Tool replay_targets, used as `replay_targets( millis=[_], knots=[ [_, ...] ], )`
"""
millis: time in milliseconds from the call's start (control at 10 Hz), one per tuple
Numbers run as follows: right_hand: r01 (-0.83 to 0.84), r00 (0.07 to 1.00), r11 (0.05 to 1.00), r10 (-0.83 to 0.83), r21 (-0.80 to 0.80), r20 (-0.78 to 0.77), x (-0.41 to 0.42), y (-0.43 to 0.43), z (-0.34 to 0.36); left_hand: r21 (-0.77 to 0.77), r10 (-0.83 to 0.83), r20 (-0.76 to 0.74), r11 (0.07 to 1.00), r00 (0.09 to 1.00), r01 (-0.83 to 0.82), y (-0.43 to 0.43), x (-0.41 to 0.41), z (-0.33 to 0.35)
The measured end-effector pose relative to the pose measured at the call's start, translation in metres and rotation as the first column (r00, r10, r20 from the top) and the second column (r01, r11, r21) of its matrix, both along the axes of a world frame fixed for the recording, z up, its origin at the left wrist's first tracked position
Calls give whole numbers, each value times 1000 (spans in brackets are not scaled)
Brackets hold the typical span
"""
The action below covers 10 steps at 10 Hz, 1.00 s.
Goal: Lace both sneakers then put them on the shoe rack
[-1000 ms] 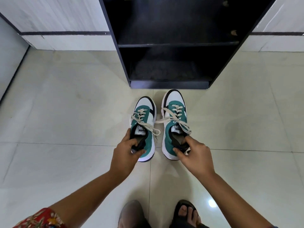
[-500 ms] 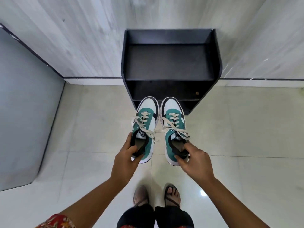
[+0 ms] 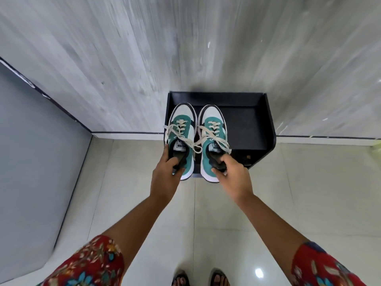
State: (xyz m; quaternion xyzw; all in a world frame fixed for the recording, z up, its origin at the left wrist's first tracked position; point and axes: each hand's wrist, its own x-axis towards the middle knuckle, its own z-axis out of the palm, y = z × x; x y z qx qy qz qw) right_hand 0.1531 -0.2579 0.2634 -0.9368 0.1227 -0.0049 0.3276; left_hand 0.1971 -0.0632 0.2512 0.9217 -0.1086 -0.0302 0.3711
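Observation:
Two green and white sneakers with cream laces are held side by side in the air over the left part of the black shoe rack, toes toward the wall. My left hand grips the heel collar of the left sneaker, thumb inside the opening. My right hand grips the heel collar of the right sneaker the same way. Both are laced, and the loose lace ends hang and cross between them. The heels stick out past the rack's front edge.
The rack stands against a grey streaked wall on a pale tiled floor. A grey panel runs along the left. My sandalled feet stand at the bottom edge. The right part of the rack's top is bare.
Both sneakers went from the floor in front of the rack up to above its top. The view rose with them, so the rack now shows from above.

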Motion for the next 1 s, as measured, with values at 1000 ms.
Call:
replay_targets(
  millis=[1000],
  knots=[
    [107, 991, 994, -109, -32, -75, 56, 8, 0, -135, 160, -156, 974, 975, -181, -8, 59, 7]
  ],
)
